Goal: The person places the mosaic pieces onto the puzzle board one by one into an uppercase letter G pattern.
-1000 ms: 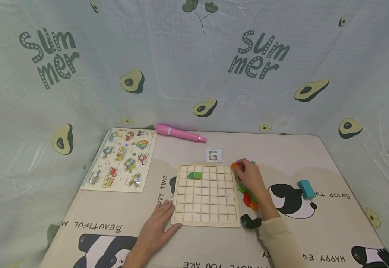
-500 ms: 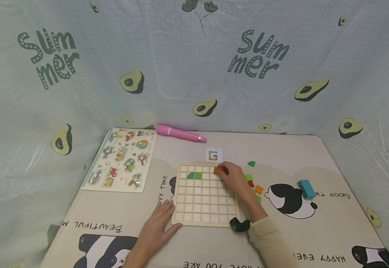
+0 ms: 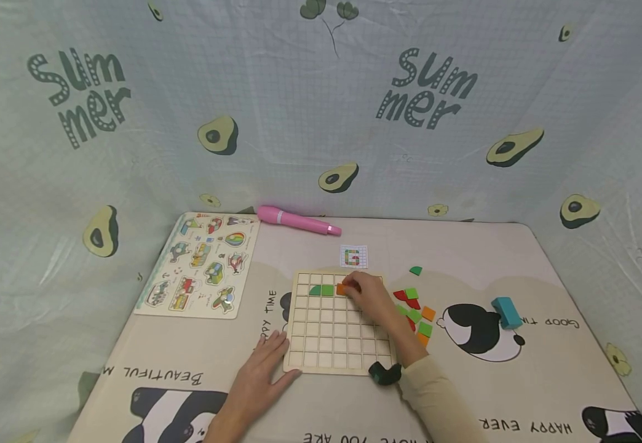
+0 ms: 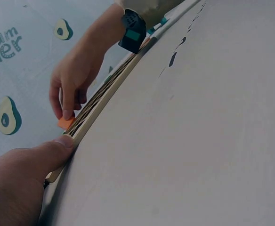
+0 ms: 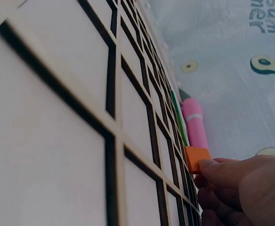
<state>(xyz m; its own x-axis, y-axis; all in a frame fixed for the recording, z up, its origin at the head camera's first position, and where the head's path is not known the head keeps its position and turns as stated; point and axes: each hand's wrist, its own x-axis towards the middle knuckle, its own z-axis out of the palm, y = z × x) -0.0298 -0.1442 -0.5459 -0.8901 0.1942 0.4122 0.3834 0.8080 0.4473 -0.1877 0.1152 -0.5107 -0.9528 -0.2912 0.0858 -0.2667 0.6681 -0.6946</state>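
A wooden grid board point(image 3: 326, 344) lies on the table. In its second row sit a green quarter-round tile point(image 3: 315, 290) and a green square tile point(image 3: 328, 290). Between thumb and finger my right hand point(image 3: 369, 296) pinches an orange square tile point(image 5: 196, 159), over the cell just right of the green square. My left hand point(image 3: 262, 375) rests at the board's lower left edge, fingers extended; in the left wrist view its thumb point(image 4: 57, 148) lies on the board's rim. A small printed card point(image 3: 353, 256) with a coloured G pattern lies behind the board.
Loose red, green and orange tiles point(image 3: 415, 313) lie right of the board, with a green quarter-round piece point(image 3: 416, 271) farther back. A blue block point(image 3: 506, 313) is at the right, a pink pen-like stick point(image 3: 299, 220) at the back, and a picture puzzle board point(image 3: 199, 264) at the left.
My right hand has carried the orange tile leftward from the board's right edge to the second row, beside the green square. The loose tiles are now uncovered. My left hand has stayed in place.
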